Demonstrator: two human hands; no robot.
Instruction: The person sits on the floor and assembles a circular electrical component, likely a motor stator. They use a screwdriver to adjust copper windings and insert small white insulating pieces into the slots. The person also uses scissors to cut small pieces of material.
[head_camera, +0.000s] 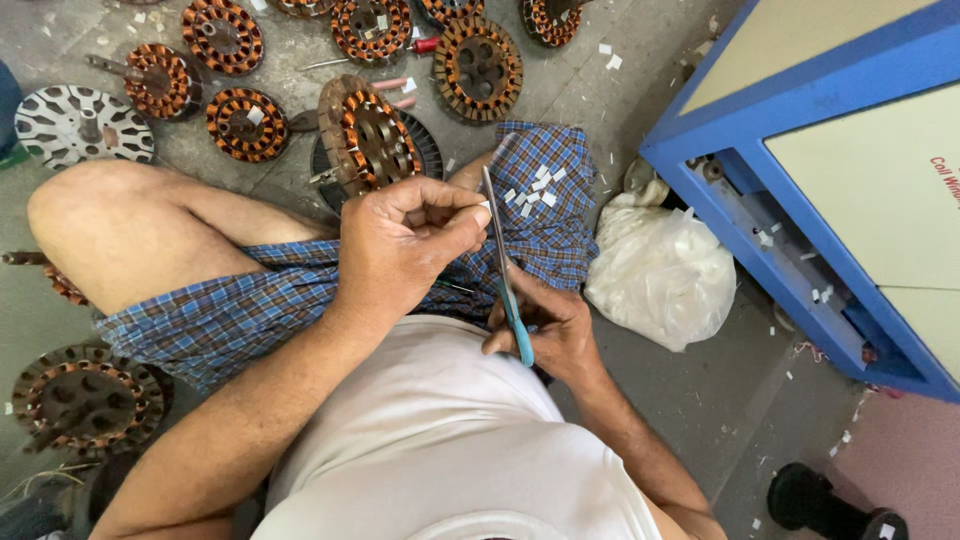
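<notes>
From the head camera we look down on a person sitting cross-legged on a grey concrete floor (700, 400), in a white shirt (440, 450) and blue checked cloth (230, 315) over the lap. Our left hand (405, 245) is curled closed, thumb and fingertips pinching a small white strip (484, 206) that barely shows at the fingertips. Our right hand (550, 330) is wrapped around the blue handles of a pair of scissors (505, 265), whose blades point away from the body and reach up to the strip, right beside the left fingertips; we cannot tell how far the blades are parted. Just beyond the blades, small white cut pieces (535, 190) lie scattered on the checked cloth over the right knee. To the right of that knee sits a crumpled white plastic bag (660, 270), touching the base of a blue-framed machine (800, 190) on the far right. Farther away, copper-wound motor coils (365, 135) lie spread across the floor, one just beyond the left hand, with a silver slotted metal disc (70, 120) at the far left.
</notes>
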